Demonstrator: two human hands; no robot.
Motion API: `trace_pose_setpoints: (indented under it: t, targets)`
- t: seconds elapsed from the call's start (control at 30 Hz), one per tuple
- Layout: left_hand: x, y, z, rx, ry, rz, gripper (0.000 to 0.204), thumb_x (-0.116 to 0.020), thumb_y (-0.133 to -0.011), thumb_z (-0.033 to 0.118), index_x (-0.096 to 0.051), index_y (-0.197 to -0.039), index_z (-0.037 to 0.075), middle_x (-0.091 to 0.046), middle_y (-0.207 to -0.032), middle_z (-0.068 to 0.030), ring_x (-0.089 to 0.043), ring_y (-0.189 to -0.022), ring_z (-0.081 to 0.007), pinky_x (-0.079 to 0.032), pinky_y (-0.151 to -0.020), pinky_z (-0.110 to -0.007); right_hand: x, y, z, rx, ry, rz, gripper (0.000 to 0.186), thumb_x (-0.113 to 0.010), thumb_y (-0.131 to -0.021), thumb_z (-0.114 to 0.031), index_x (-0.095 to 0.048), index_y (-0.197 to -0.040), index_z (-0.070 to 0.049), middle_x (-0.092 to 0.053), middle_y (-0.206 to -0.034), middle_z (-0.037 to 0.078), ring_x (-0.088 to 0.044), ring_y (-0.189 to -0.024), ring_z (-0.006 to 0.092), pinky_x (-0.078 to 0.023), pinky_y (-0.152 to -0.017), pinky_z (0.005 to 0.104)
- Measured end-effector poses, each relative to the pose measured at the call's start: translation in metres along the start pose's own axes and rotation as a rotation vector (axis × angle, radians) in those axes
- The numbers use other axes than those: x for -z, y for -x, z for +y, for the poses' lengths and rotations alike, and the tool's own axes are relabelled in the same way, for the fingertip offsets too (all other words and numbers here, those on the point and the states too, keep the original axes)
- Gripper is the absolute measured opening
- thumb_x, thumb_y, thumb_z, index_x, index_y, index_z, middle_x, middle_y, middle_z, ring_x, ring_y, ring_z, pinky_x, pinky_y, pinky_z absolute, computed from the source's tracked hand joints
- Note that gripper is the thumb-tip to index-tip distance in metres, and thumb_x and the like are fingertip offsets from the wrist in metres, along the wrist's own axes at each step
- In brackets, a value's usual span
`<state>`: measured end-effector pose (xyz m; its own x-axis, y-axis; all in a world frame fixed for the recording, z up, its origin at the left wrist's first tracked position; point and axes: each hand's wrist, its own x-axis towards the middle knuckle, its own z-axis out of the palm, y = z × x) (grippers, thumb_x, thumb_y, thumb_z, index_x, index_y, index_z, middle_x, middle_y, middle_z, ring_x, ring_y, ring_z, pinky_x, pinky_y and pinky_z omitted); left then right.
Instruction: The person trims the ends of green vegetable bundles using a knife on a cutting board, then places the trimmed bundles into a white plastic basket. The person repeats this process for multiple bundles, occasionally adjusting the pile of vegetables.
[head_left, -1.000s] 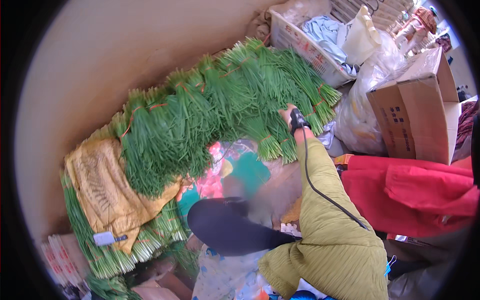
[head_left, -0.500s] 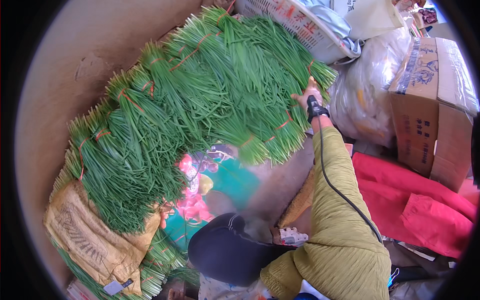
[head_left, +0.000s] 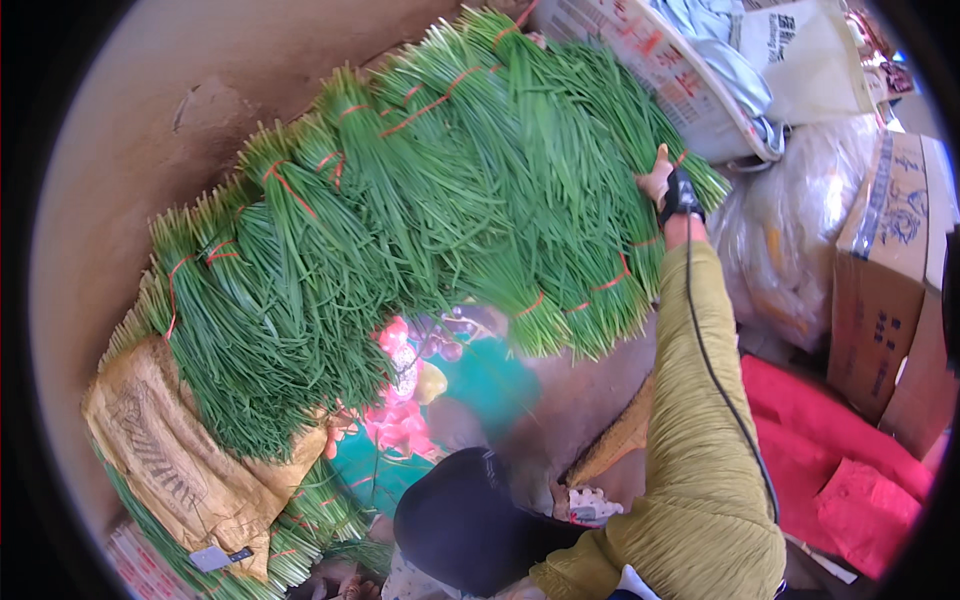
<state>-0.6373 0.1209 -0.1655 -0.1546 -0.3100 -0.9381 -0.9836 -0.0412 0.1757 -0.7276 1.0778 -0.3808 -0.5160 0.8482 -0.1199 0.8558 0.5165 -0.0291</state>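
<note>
My right hand (head_left: 657,182) rests on the rightmost bundle of long green chives (head_left: 640,140), by its red tie. Thumb and forefinger are spread apart; the other fingers are partly hidden by a black strap (head_left: 683,197) at the wrist. Several more chive bundles (head_left: 420,190) with red ties overlap in a curved row, pale stem ends toward the wall. Shorter-looking bundles (head_left: 590,300) lie with stem ends toward me. My left hand does not show clearly in the picture.
A tan sack (head_left: 150,430) covers bundles at the lower left. White basket (head_left: 690,80), clear plastic bag (head_left: 800,230) and cardboard box (head_left: 880,300) stand at right, with red cloth (head_left: 810,440) below. My dark-clad knee (head_left: 460,520) is by a green printed sheet (head_left: 490,380).
The whole view has shifted, so the chives and box appear farther right and lower. My right hand has slid slightly leftward and away from me over the rightmost bundle.
</note>
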Motion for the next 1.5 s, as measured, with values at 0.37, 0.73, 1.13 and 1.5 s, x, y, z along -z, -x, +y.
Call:
trace_pose_setpoints:
  t: [0.37, 0.73, 1.13, 1.5]
  targets:
    - [-0.039, -0.023, -0.002, -0.769, -0.902, -0.147, 0.025, -0.061, -0.099, 0.016, -0.066, -0.121, 0.007, -0.068, -0.117, -0.0084, -0.064, -0.108, -0.0182, -0.055, -0.087, -0.030, 0.091, 0.092, -0.006, -0.089, -0.198, 0.112, 0.048, -0.071, -0.082, -0.043, -0.070, -0.121, -0.015, -0.073, -0.108, 0.020, -0.068, -0.104, 0.0394, -0.052, -0.093, 0.0481]
    - [-0.107, 0.042, 0.050, -0.699, -0.218, -0.365, 0.052, -0.065, -0.095, 0.020, -0.052, -0.139, -0.003, -0.064, -0.118, -0.0093, -0.064, -0.097, -0.0158, -0.052, -0.086, -0.028, 0.327, 0.253, -0.118, 0.153, -1.796, -0.410, 0.031, -0.071, -0.089, -0.022, -0.071, -0.110, 0.000, -0.074, -0.102, 0.006, -0.069, -0.093, 0.0191, -0.054, -0.089, 0.0342]
    - [-0.147, 0.160, 0.068, -1.414, 0.413, -0.780, 0.080, -0.068, -0.083, 0.021, -0.034, -0.152, 0.001, -0.041, -0.155, -0.0126, -0.036, -0.144, -0.0277, -0.020, -0.123, -0.042, 0.321, 0.540, -0.256, 0.027, -2.327, -1.533, 0.049, -0.067, -0.098, -0.034, -0.058, -0.134, -0.002, -0.067, -0.127, 0.008, -0.064, -0.116, 0.0205, -0.049, -0.105, 0.0390]
    - [-0.130, 0.072, 0.149, -0.939, 0.239, -0.467, 0.055, -0.068, -0.090, 0.023, -0.051, -0.137, -0.001, -0.061, -0.132, -0.0122, -0.059, -0.118, -0.0239, -0.047, -0.101, -0.038, 0.129, 0.125, -0.058, 0.220, -0.176, 0.070, 0.043, -0.077, -0.079, -0.030, -0.072, -0.116, -0.009, -0.072, -0.111, 0.018, -0.071, -0.099, 0.0334, -0.057, -0.087, 0.0433]
